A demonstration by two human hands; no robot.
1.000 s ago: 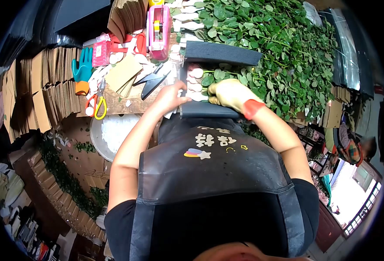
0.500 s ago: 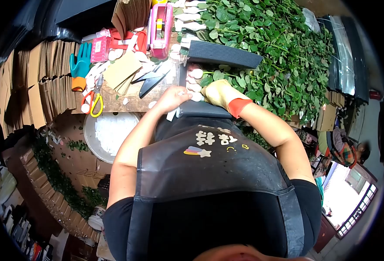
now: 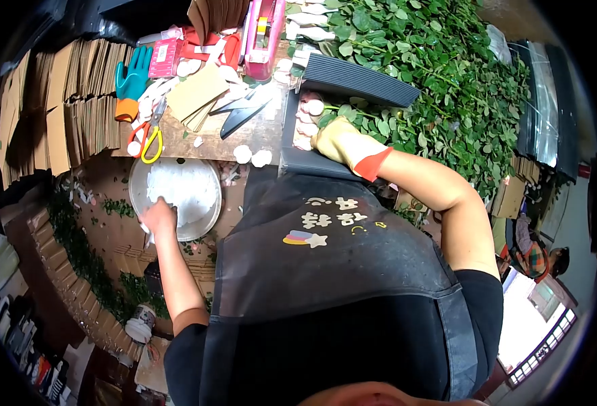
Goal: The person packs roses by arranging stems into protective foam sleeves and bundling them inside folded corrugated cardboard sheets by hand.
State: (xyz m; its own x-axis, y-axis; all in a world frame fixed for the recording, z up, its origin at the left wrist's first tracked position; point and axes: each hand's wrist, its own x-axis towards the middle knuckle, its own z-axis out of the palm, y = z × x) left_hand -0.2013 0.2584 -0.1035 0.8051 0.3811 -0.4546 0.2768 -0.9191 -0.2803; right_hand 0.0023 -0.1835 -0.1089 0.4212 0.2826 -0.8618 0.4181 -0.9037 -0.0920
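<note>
My left hand (image 3: 158, 218) is bare and hangs over the near left rim of a round metal basin (image 3: 208, 230) holding white scraps. Its fingers are curled, and a white strip (image 3: 149, 237) shows at them, partly hidden. My right hand (image 3: 339, 143), in a yellow glove with a red cuff, closes around the stems just behind the pale pink roses (image 3: 305, 127); its fingertips are partly hidden. These roses lie between a lower dark corrugated sheet (image 3: 322, 164) and a raised ridged flap (image 3: 359, 80).
Leafy rose stems (image 3: 440, 88) heap up at the right. On the table (image 3: 177, 139) are scissors (image 3: 152, 139), a black-bladed knife (image 3: 244, 116), a teal glove (image 3: 133, 76), a pink tape dispenser (image 3: 263, 47) and loose petals (image 3: 251, 155). Cardboard stacks (image 3: 68, 101) stand left. A person (image 3: 538, 260) is far right.
My left hand has left the roses and moved left and down to the basin. White petals now show at the table edge where it was. My right hand stays at the roses.
</note>
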